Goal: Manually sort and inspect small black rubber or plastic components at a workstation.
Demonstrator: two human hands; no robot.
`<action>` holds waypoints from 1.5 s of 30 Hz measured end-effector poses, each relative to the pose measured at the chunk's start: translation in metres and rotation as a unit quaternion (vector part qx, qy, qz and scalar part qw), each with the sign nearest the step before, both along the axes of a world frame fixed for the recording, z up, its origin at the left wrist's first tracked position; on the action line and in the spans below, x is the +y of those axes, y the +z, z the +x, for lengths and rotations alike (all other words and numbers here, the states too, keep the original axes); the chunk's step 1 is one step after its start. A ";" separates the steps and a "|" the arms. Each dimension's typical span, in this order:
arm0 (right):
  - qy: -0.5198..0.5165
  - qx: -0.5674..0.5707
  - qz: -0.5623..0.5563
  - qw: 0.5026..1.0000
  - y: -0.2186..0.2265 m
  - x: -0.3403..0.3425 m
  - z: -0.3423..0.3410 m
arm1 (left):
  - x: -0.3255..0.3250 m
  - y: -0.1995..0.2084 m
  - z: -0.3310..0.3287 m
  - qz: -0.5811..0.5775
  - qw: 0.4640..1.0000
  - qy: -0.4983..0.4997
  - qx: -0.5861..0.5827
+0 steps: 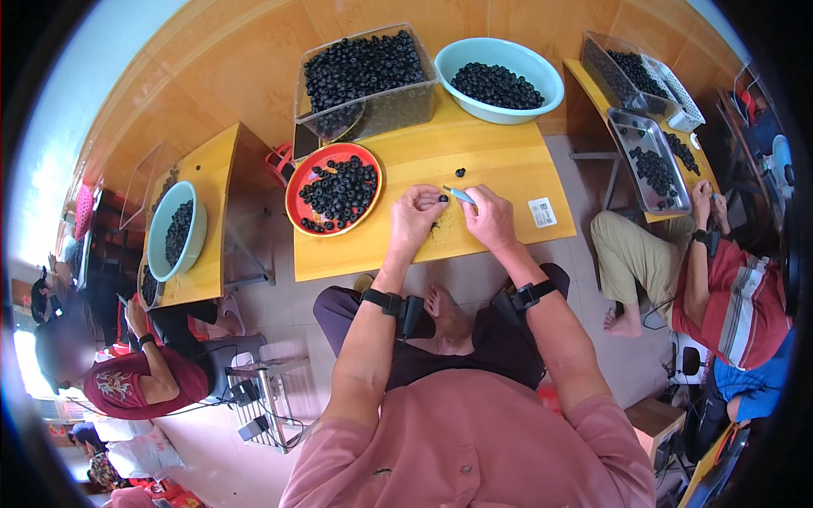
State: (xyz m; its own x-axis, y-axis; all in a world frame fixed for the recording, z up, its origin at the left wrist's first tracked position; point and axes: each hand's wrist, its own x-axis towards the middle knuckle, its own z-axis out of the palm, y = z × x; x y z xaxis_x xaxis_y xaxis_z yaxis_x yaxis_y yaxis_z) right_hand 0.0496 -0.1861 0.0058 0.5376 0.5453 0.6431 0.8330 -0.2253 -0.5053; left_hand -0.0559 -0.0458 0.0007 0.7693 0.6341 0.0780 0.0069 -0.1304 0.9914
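Observation:
My left hand (417,216) pinches a small round black part (443,198) between thumb and fingertips, above the yellow table. My right hand (489,215) is closed around a slim tool with a light blue handle (461,196). Its thin tip points at the black part and looks like a blade, though it is too small to be sure. A single black part (460,173) lies on the table just beyond my hands. Dark crumbs (435,227) are scattered below my left fingers. Left of my hands stands a red round tray (378,196) holding many more black parts.
At the table's back are a clear plastic bin (398,108) and a light blue basin (500,114), both filled with black parts. A white label (542,212) lies at right. Co-workers sit at a left table (203,254) and a right table (593,89). A metal stool (269,398) stands behind left.

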 end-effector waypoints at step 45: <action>0.101 0.394 -0.073 0.911 0.012 0.021 0.015 | 0.000 0.003 -0.005 0.054 0.998 0.015 0.003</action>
